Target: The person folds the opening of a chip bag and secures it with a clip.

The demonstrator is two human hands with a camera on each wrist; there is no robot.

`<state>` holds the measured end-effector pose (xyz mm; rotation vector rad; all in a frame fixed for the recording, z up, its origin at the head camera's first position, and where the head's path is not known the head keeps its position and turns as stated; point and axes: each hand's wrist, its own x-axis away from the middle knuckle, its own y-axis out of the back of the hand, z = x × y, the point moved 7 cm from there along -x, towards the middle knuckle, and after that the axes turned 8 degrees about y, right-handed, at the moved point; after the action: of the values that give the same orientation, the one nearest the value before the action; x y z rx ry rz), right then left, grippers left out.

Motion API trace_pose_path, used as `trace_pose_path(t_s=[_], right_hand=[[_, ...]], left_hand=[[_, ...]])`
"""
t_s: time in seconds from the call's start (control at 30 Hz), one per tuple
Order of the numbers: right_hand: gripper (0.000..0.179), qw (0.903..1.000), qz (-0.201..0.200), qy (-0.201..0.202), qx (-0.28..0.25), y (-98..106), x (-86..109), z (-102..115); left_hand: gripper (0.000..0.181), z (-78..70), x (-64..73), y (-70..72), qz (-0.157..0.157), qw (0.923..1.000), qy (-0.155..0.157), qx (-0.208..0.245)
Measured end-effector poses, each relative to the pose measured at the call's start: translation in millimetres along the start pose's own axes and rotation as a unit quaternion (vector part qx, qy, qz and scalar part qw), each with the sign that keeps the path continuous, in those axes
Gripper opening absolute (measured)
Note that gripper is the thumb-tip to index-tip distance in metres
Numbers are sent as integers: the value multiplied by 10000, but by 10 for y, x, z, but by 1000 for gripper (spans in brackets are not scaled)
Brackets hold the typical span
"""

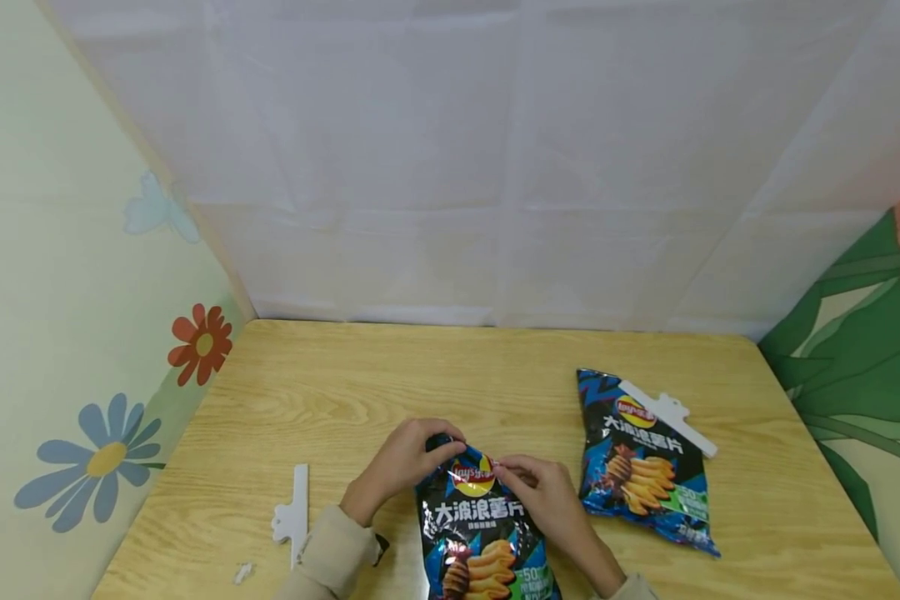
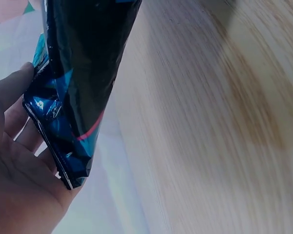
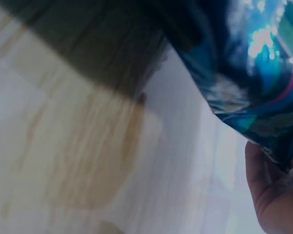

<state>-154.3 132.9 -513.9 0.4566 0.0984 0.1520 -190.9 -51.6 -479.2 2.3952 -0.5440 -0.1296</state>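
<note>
Glossy black-and-blue foil chip bag (image 1: 483, 521) is pinched near its top by the left hand (image 1: 401, 462) and right hand (image 1: 546, 496), thumbs closed toward fingers, printed front below the fingertips.

The lower edge of the head view cuts off the near bag (image 1: 474, 517) and both sleeves (image 1: 337, 554); the left one hides one end of the left clip (image 1: 292, 512), while a white scrap (image 1: 243, 572) and a dark thing (image 1: 382, 547) are too small to identify. The right clip (image 1: 667, 412) covers part of the far bag (image 1: 637, 471). Side edges crop the left hand (image 2: 24, 190) and right hand (image 3: 279, 197) in their wrist views, the right one blurred.
</note>
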Motion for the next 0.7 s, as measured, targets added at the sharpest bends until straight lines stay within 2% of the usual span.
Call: trace_pose_path(t_s=[0.23,0.47,0.7], right_hand=[[12,9999,-71,-54,140,9,2,23],[11,9993,-195,-229,205,21,20,27],[9,9991,-276,-229,231,23,15,20]], left_hand=[[29,21,34,4,-37,9997,30,242],[29,46,83,79,-205,9986,79,479],[27,170,160,181,-529,9977,228,345]])
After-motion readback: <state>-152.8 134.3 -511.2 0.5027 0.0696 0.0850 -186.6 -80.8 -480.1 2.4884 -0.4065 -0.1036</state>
